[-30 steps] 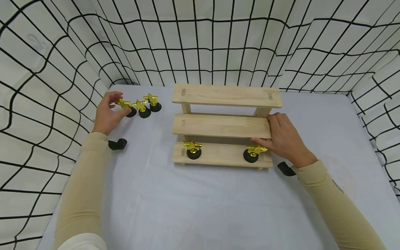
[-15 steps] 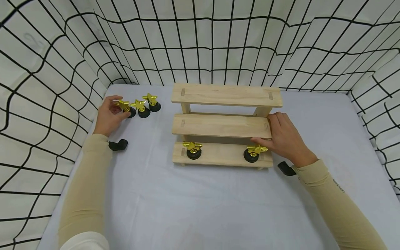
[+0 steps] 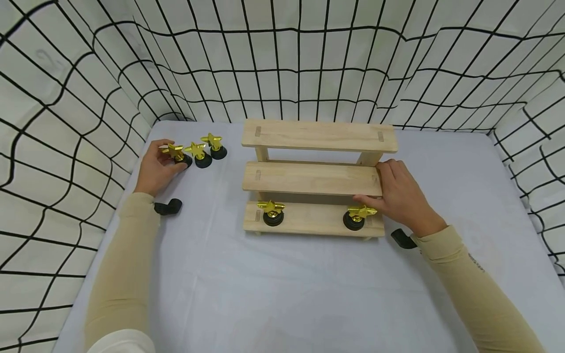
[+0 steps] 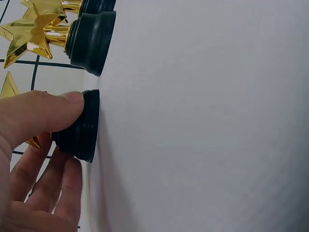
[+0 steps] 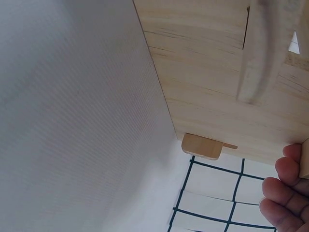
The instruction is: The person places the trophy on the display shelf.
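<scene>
My left hand (image 3: pixel 155 172) pinches the black base of a small gold star trophy (image 4: pixel 83 135) at the back left. In the left wrist view the thumb presses one side of the base, with fingers curled behind. This base stands on the white cloth, and the hand covers part of the star. Beside it stand two more star trophies (image 3: pixel 199 155). My right hand (image 3: pixel 403 198) grips the right end of the middle board of a three-step wooden shelf (image 3: pixel 311 177), thumb along the front edge. On the lowest board stand a left trophy (image 3: pixel 272 214) and a right trophy (image 3: pixel 354 217).
A black wire grid (image 3: pixel 300 68) borders the table at the back and both sides. White cloth (image 3: pixel 273 289) covers the table. Black wrist-worn pieces show near the left wrist (image 3: pixel 168 207) and right wrist (image 3: pixel 403 239).
My left hand has shifted slightly right and closed in on the nearest trophy, its thumb now on the base. The right hand and the shelf have stayed in place.
</scene>
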A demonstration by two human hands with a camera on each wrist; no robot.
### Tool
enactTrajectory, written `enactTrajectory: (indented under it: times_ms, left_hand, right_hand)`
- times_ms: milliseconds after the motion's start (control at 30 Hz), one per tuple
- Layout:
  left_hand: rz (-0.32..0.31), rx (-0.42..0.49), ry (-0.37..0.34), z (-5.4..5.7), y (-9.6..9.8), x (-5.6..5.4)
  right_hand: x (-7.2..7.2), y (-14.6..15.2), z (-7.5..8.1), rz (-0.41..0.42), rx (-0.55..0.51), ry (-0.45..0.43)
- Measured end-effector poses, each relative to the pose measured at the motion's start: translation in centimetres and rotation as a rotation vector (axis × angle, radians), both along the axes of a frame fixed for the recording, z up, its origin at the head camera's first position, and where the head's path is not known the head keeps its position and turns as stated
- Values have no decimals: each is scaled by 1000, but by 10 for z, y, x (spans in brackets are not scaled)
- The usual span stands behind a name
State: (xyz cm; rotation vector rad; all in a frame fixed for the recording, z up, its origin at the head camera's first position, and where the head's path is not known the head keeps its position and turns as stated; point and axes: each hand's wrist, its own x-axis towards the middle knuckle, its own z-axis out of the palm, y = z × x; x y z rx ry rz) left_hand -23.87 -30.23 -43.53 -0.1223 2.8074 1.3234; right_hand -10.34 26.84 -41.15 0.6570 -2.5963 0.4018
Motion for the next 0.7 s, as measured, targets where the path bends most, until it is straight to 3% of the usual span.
enactTrajectory:
  times_ms: [267,700]
  left_hand:
    - [8,-29,-43,7,-4,10]
    - [38,-51,29,23,-9,30]
  right_hand:
    - [0,-2,-1,-12,1,-1]
    - [3,-2,2,-8,-9,12]
